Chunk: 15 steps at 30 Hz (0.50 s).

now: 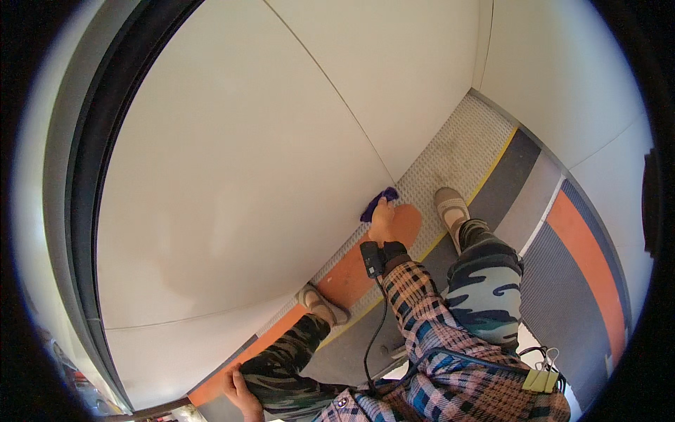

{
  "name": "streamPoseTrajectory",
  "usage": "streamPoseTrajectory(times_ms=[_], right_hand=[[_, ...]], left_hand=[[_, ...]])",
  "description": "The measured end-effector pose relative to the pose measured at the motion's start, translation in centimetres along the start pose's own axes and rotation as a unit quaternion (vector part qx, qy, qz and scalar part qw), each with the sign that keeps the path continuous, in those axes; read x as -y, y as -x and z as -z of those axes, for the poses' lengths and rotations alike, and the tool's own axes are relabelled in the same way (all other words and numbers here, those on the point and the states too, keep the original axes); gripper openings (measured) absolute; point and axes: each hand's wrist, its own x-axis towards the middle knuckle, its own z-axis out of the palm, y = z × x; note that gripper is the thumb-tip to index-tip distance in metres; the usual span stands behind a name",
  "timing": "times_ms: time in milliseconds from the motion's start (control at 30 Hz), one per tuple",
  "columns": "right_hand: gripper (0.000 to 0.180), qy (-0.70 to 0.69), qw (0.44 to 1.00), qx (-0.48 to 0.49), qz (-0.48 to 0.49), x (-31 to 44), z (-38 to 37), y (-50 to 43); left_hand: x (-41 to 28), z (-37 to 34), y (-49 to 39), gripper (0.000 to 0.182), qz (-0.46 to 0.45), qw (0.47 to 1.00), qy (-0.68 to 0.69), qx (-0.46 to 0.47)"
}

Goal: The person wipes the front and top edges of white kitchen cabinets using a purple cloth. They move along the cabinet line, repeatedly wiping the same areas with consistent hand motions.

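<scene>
My right hand [382,219] grips a dark purple cloth [373,207] and presses it against the foot of a white wall panel [253,174], close to where the wall meets the floor. A black device with a cable [373,259] is strapped at the right wrist. My left hand [241,393] rests at my left knee, on the camouflage trousers [295,343], with the thumb on top and nothing visible in it. Part of its fingers is hidden.
Below lies a textured grey floor [448,142] with an orange patch [348,274] and yellow lines. My shoes [453,205] straddle the patch. Another white wall [569,79] meets this one at a corner. A black-framed edge [100,158] bounds the left. A cable with a binder clip [540,380] hangs at my side.
</scene>
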Motion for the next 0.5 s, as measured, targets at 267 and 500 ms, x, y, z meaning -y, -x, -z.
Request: streamPoseTrajectory(times_ms=[267, 500], right_hand=[[0.034, 0.017, 0.916, -0.084, 0.391, 12.4, -2.9, 6.1], [0.051, 0.069, 0.776, 0.038, 0.626, 20.9, -4.6, 13.4]], left_hand=[[-2.6, -1.6, -1.5, 0.031, -0.007, 1.000, -0.012, 0.004], [-2.7, -1.4, -1.1, 0.030, -0.002, 1.000, -0.004, 0.005]])
